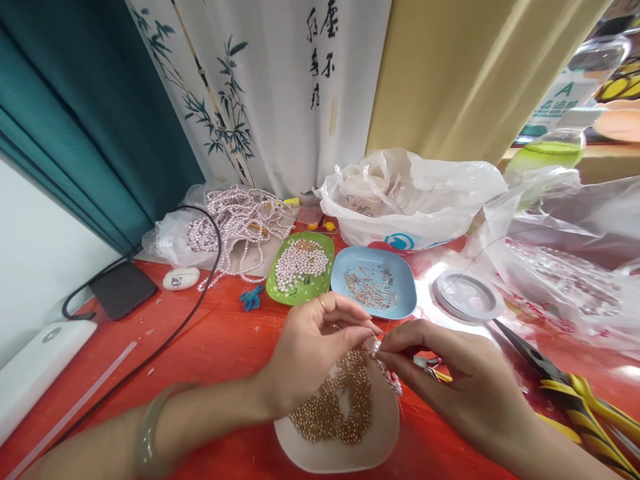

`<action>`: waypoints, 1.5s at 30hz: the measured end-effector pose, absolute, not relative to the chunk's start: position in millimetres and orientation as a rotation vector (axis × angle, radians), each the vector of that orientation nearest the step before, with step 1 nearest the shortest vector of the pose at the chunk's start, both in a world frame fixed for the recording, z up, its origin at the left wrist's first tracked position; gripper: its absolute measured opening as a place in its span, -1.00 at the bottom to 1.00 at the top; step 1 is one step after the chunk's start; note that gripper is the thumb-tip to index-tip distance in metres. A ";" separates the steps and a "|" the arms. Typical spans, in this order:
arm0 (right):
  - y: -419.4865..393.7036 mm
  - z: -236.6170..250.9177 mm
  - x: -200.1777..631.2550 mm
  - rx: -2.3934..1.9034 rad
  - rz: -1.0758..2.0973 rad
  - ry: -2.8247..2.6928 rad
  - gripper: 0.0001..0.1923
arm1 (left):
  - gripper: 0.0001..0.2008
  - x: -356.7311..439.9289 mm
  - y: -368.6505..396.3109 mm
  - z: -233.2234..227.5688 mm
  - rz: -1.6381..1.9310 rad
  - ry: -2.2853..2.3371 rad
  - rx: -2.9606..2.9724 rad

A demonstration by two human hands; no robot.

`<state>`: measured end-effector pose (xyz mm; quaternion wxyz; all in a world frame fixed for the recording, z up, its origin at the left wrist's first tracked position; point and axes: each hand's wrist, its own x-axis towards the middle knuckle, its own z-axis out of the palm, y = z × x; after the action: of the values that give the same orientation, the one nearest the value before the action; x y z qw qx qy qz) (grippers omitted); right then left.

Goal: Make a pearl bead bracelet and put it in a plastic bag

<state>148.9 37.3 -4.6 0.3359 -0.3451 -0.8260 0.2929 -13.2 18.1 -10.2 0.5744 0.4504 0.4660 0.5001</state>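
Above a whitish dish (295,450) of small gold beads (335,413), both hands meet at the fingertips. My left hand (305,347) is closed in a pinch on a short string of shiny beads (393,380). Thumb and forefinger of my right hand (450,367) pinch the same string from the other side. Part of it dangles over the dish's right rim; the exact point of grip is too small to make out. Behind the hands, a green dish (275,283) holds pale pink beads and a few gold ones. A blue dish (407,293) holds small metal pins.
Pliers with yellow-black handles (570,393) lie at right, near a spool (467,293). Plastic bags (425,213) stand at the back. Pink bead strands (235,220), a black cable (217,247), a phone (123,290) and a power strip (45,373) are on the left.
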 end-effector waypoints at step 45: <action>36.1 -9.1 146.0 -0.986 1.171 -1.784 -0.93 | -0.94 -12.7 16.4 -8.2 1.130 1.165 1.099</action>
<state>146.0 36.1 -9.1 0.3853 -0.3870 -0.7004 0.4596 -12.7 16.4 -8.2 0.5570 0.4659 0.4935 0.4787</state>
